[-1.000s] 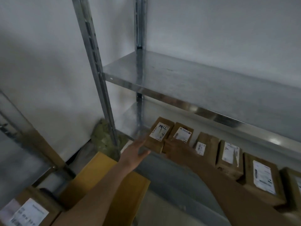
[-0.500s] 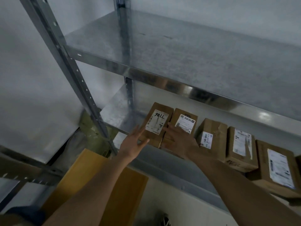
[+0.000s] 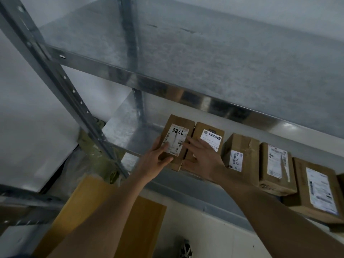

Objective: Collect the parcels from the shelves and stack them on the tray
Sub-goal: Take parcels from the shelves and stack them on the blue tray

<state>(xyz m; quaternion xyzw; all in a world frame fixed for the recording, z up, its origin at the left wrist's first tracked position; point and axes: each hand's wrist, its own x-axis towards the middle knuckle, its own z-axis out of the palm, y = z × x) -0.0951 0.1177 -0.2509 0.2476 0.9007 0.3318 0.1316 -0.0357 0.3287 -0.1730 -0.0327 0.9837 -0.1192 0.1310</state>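
A galvanised metal shelving unit (image 3: 214, 58) is filling most of the frame, its upper shelf spreading across the top and right, and a perforated upright (image 3: 55, 75) is slanting down from the upper left corner toward the centre. Below the upper shelf, a lower shelf (image 3: 126, 127) is carrying a row of brown cardboard parcels that is running from the centre of the frame off toward the right edge. A flat yellow-brown cardboard piece (image 3: 89, 216) is lying on the floor in the lower left, partly hidden behind the left forearm.

At the far right, a large parcel (image 3: 316, 190) with a white label is lying on the shelf, and just left of it a taped parcel (image 3: 275, 168) is sitting with a torn-looking label. Next toward the centre, a creased parcel (image 3: 240, 151) is showing a barcode label.

At the left end of the row, the parcel marked "98LL" (image 3: 176, 138) is sitting just beside its neighbour parcel (image 3: 208, 136), the two touching along their long sides.

The left hand (image 3: 158, 157) is gripping the "98LL" parcel at its near left corner, the thumb lying across the label and the fingers wrapping the side. The right hand (image 3: 202, 157) is resting with spread, fairly straight fingers on top of the neighbour parcel, its index finger reaching along the seam between the two boxes.
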